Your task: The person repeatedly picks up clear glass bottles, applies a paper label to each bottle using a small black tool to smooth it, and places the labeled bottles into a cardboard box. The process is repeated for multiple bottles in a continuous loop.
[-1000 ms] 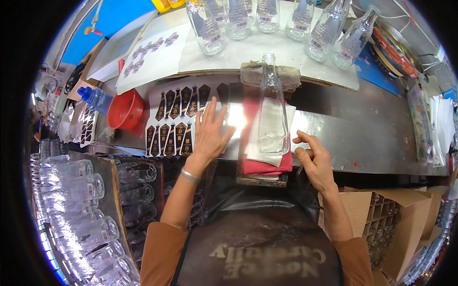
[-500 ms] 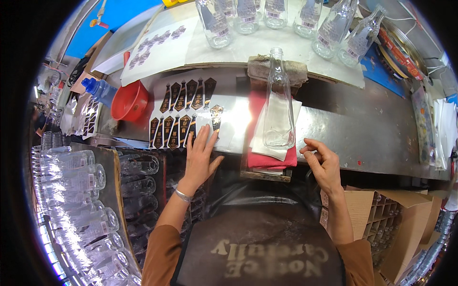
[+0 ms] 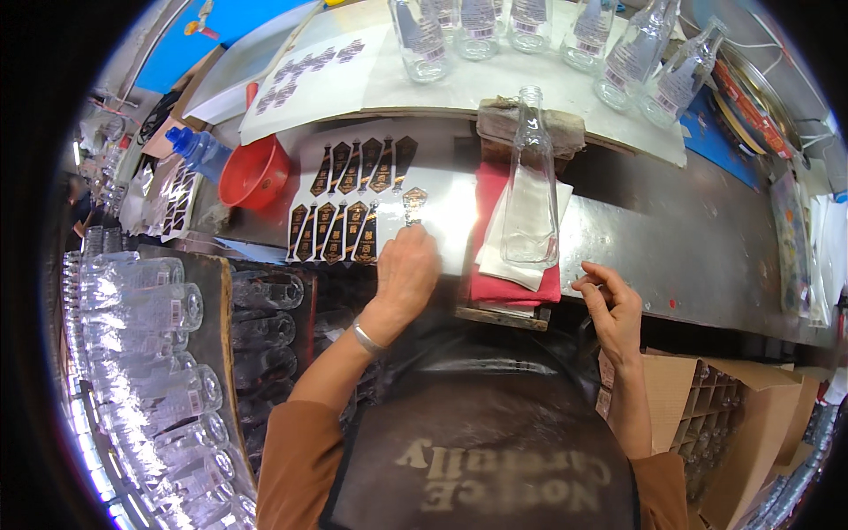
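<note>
My left hand [image 3: 409,276] is closed at the lower end of a dark, tie-shaped label [image 3: 414,205] with gold print; the fingertips are hidden behind the hand. This label stands apart on a white backing sheet [image 3: 446,194], beside two rows of similar black labels [image 3: 331,231]. To the right, a clear glass bottle [image 3: 530,208] lies on a white cloth [image 3: 496,256] over a red cloth [image 3: 488,284], its neck resting on a rolled beige cloth [image 3: 565,128]. My right hand [image 3: 616,307] hovers near the bottle's base, fingers loosely bent and apart, holding nothing.
Several labelled glass bottles [image 3: 477,35] stand along the raised white board. A red bowl [image 3: 256,177] and a blue-capped plastic bottle [image 3: 199,152] are at left. Crates of bottles [image 3: 159,327] lie below left; a divided cardboard box [image 3: 760,415] sits below right.
My left hand has moved up and right to the separate label, and its spread fingers have closed. My right hand stays beside the bottle. The whole view has shifted slightly.
</note>
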The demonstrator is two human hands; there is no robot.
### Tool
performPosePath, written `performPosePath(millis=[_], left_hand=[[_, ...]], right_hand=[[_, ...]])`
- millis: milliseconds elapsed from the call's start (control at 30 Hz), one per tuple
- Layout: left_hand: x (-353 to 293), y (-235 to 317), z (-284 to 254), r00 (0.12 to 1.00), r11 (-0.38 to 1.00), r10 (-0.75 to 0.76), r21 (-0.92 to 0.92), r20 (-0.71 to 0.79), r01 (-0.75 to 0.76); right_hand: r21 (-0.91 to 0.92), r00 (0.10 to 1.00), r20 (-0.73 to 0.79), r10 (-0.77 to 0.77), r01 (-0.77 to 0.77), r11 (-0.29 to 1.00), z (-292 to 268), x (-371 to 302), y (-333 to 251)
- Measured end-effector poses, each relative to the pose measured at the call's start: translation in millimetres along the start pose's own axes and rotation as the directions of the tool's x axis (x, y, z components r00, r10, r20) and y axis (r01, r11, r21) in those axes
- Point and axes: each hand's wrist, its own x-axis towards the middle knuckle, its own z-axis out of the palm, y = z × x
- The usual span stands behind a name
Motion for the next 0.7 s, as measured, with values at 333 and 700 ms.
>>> performPosePath(millis=[333,700], left_hand=[[3.2,3.4,3.1,0.998,1.0,-0.015,-0.017,0.066,0.016],[-25.0,-1.2,-31.7,0.995,0.971,-0.101,-0.216,0.008,0.1]], right_hand=[[-0.058,0.998,-0.008,-0.07,0.069,0.996,1.2,-5.4,-0.1],[-0.077,0.999,-0.022,-0.047,0.046,0.996,3.5,-3.6,4.7]])
